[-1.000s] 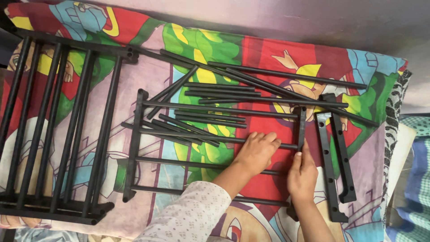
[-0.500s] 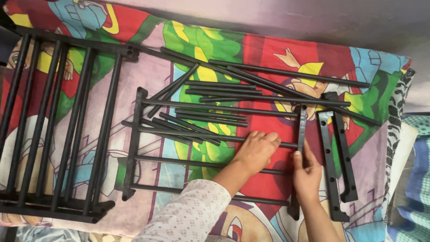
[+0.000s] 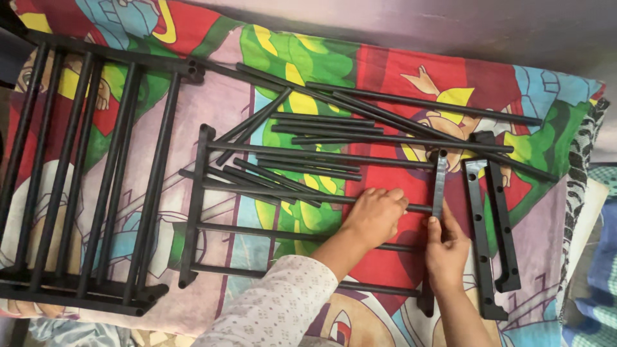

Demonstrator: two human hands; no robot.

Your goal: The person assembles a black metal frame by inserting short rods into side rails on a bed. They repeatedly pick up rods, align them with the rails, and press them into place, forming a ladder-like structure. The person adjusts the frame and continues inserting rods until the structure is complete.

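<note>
Gripping a black rod [image 3: 321,196] with curled fingers, the left hand [image 3: 375,215] lay beside the right hand [image 3: 445,247], which pinched the side bar [image 3: 439,185].

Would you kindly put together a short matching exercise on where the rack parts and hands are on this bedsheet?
Things:
1. finished rack panel
2. left hand
3. right hand
4. two spare side bars

Places:
A. gripping the upright side bar
B. far left of the bedsheet
C. lying right of both hands
D. resting on a horizontal rod

Pairs: 1-B, 2-D, 3-A, 4-C
</note>
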